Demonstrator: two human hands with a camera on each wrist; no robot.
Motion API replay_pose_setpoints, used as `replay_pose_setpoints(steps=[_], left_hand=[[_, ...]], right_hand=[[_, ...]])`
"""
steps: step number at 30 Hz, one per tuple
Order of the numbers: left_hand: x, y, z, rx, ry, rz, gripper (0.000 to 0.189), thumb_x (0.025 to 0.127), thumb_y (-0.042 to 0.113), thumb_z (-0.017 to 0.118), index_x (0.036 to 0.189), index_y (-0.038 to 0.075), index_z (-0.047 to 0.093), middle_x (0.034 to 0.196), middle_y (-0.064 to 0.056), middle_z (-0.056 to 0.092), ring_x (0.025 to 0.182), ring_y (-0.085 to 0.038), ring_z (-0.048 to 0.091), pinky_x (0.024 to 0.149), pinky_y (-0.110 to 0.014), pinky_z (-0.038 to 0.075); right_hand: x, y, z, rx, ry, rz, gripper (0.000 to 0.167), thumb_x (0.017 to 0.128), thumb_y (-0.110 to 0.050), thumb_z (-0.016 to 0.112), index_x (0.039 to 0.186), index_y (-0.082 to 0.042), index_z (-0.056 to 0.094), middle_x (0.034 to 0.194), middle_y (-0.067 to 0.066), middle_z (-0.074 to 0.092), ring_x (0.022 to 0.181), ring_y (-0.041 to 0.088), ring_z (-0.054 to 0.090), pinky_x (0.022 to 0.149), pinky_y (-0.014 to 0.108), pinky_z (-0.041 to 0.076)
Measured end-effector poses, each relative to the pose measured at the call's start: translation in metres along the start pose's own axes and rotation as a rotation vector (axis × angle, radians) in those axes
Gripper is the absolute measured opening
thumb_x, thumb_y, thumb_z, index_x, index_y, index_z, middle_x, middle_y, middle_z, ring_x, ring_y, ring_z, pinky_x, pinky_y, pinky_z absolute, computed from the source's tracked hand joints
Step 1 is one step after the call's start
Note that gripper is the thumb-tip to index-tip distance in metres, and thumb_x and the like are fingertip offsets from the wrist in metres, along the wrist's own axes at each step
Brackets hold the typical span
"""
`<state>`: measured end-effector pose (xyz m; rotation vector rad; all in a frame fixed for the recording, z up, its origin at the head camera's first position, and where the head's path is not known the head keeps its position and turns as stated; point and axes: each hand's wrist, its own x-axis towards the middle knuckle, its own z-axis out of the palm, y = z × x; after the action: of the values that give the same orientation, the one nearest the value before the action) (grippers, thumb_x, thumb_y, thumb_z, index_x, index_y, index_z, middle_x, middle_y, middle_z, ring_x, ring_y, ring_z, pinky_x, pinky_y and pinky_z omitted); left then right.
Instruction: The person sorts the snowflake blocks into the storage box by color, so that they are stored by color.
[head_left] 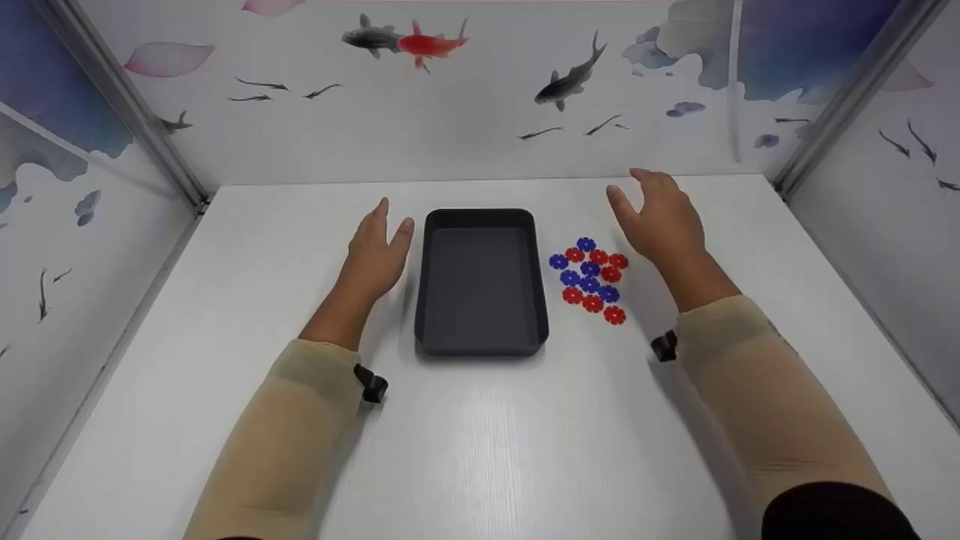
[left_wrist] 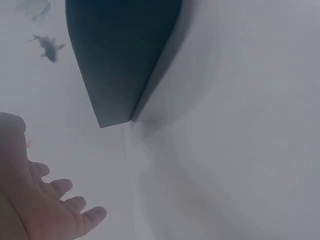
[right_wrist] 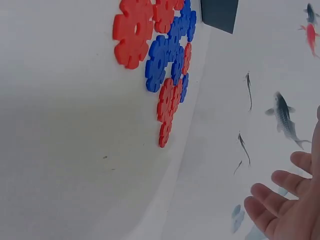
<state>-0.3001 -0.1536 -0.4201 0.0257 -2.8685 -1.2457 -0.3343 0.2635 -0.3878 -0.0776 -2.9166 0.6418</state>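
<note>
A dark grey rectangular tray [head_left: 481,349] lies on the white table, with nothing inside it. To its right is a loose cluster of flat, notched plastic discs, several red [head_left: 614,315] and several blue [head_left: 559,262]. My left hand [head_left: 375,255] hovers just left of the tray, fingers extended and thumb apart, touching nothing. Beyond and to the right of the discs, my right hand [head_left: 664,221] is held with fingers spread and holds nothing. In the right wrist view the red discs [right_wrist: 133,32] and blue discs [right_wrist: 157,64] lie flat, some overlapping or touching.
The white table [head_left: 480,442] is bounded by a back wall [head_left: 480,142] and side walls printed with fish and leaves. Metal posts [head_left: 862,90] stand at the back corners. Black wrist-camera mounts [head_left: 372,384] sit at both sleeve cuffs.
</note>
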Motion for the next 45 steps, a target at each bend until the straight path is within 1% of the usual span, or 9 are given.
replay_pose_setpoints(steps=[8, 14, 17, 19, 25, 30, 34, 38, 45], left_hand=[[-0.027, -0.002, 0.003, -0.302, -0.123, -0.119, 0.082, 0.108, 0.066, 0.035, 0.174, 0.027, 0.006, 0.181, -0.002, 0.019, 0.169, -0.029, 0.018, 0.134, -0.056, 0.025], [-0.048, -0.005, 0.011, -0.491, -0.179, -0.19, 0.079, 0.108, 0.063, 0.039, 0.174, 0.028, 0.011, 0.18, -0.002, 0.022, 0.167, -0.028, 0.024, 0.133, -0.049, 0.031], [-0.052, -0.005, 0.016, -0.598, -0.19, -0.233, 0.077, 0.108, 0.062, 0.042, 0.173, 0.028, 0.016, 0.18, -0.003, 0.022, 0.166, -0.026, 0.027, 0.131, -0.044, 0.036], [-0.053, -0.007, 0.018, -0.632, -0.196, -0.249, 0.076, 0.109, 0.06, 0.043, 0.173, 0.027, 0.018, 0.18, -0.004, 0.021, 0.166, -0.025, 0.027, 0.13, -0.043, 0.037], [-0.056, -0.009, 0.021, -0.656, -0.236, -0.258, 0.075, 0.109, 0.058, 0.045, 0.172, 0.026, 0.021, 0.177, -0.008, 0.03, 0.164, -0.026, 0.033, 0.13, -0.045, 0.037], [-0.057, -0.01, 0.02, -0.71, -0.308, -0.261, 0.074, 0.109, 0.054, 0.048, 0.172, 0.027, 0.02, 0.172, -0.007, 0.042, 0.161, -0.025, 0.039, 0.131, -0.048, 0.034], [-0.057, -0.012, 0.02, -0.72, -0.342, -0.271, 0.071, 0.11, 0.046, 0.05, 0.172, 0.027, 0.022, 0.172, -0.006, 0.041, 0.161, -0.024, 0.038, 0.131, -0.048, 0.034], [-0.057, -0.014, 0.021, -0.698, -0.358, -0.266, 0.065, 0.111, 0.038, 0.05, 0.171, 0.026, 0.027, 0.176, -0.001, 0.033, 0.162, -0.022, 0.035, 0.13, -0.046, 0.036], [-0.056, -0.018, 0.023, -0.682, -0.35, -0.239, 0.065, 0.108, 0.018, 0.052, 0.169, 0.023, 0.032, 0.176, -0.003, 0.032, 0.155, -0.022, 0.044, 0.127, -0.046, 0.04]], right_hand=[[-0.002, 0.017, 0.003, 0.167, -0.13, 0.122, 0.089, 0.102, -0.077, 0.039, 0.17, -0.02, 0.03, 0.17, 0.016, 0.042, 0.155, 0.043, 0.043, 0.12, 0.064, 0.044], [0.0, 0.034, 0.007, 0.278, -0.187, 0.196, 0.093, 0.1, -0.082, 0.036, 0.17, -0.02, 0.031, 0.172, 0.016, 0.038, 0.159, 0.044, 0.035, 0.124, 0.065, 0.038], [0.0, 0.041, 0.009, 0.348, -0.208, 0.211, 0.091, 0.1, -0.08, 0.04, 0.168, -0.019, 0.035, 0.172, 0.015, 0.039, 0.159, 0.042, 0.036, 0.126, 0.064, 0.036], [-0.001, 0.044, 0.011, 0.407, -0.231, 0.218, 0.085, 0.102, -0.074, 0.046, 0.165, -0.019, 0.039, 0.17, 0.014, 0.041, 0.157, 0.04, 0.039, 0.127, 0.061, 0.037], [-0.001, 0.057, 0.02, 0.577, -0.337, 0.246, 0.067, 0.104, -0.058, 0.061, 0.158, -0.02, 0.049, 0.159, 0.011, 0.054, 0.141, 0.031, 0.056, 0.117, 0.047, 0.051], [0.0, 0.071, 0.027, 0.572, -0.418, 0.254, 0.062, 0.105, -0.055, 0.061, 0.156, -0.022, 0.053, 0.152, 0.008, 0.059, 0.13, 0.026, 0.06, 0.107, 0.036, 0.054], [0.0, 0.076, 0.027, 0.529, -0.48, 0.25, 0.058, 0.105, -0.052, 0.062, 0.155, -0.023, 0.054, 0.15, 0.008, 0.06, 0.132, 0.026, 0.057, 0.112, 0.039, 0.05], [0.002, 0.076, 0.024, 0.451, -0.532, 0.226, 0.055, 0.106, -0.046, 0.063, 0.155, -0.023, 0.055, 0.154, 0.01, 0.057, 0.137, 0.031, 0.054, 0.12, 0.047, 0.047], [0.007, 0.072, 0.02, 0.345, -0.565, 0.217, 0.051, 0.103, -0.034, 0.071, 0.152, -0.025, 0.059, 0.157, 0.011, 0.052, 0.141, 0.036, 0.049, 0.123, 0.053, 0.045]])
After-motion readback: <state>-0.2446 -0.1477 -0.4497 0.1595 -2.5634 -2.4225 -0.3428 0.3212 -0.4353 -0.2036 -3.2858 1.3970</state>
